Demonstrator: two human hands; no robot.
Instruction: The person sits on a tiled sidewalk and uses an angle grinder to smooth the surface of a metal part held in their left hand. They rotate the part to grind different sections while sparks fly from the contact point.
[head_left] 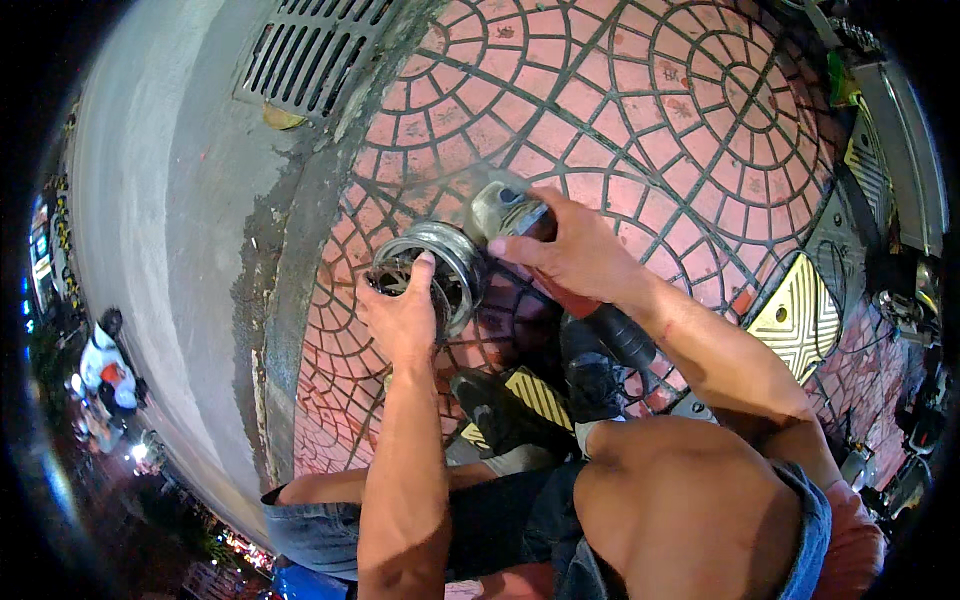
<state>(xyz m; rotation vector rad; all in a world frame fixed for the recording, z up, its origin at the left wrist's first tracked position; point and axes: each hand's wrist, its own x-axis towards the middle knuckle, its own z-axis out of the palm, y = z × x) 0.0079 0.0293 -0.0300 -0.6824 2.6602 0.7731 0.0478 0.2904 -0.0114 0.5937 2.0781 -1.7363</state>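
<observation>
My left hand [398, 318] grips a round silver metal wheel rim [464, 268], with the thumb over its inner edge and the fingers on its near left side. Dark spoke-like parts show inside the rim. In my right hand [575, 248] is an angle grinder [495, 212], held round the body just behind its metal head. The head is at the rim's upper right edge; whether they touch I cannot tell. A blurred disc shape surrounds the head. The grinder's red and black body slants down toward my shoes [592, 375].
Pink patterned paving [600, 130] lies under the work. Along the left run a kerb and a grey road [210, 250] with a drain grate [315, 55] and a dry leaf [283, 118]. A yellow-and-white ridged plate [797, 318] lies right. Riders on a motorbike [105, 368] are far left.
</observation>
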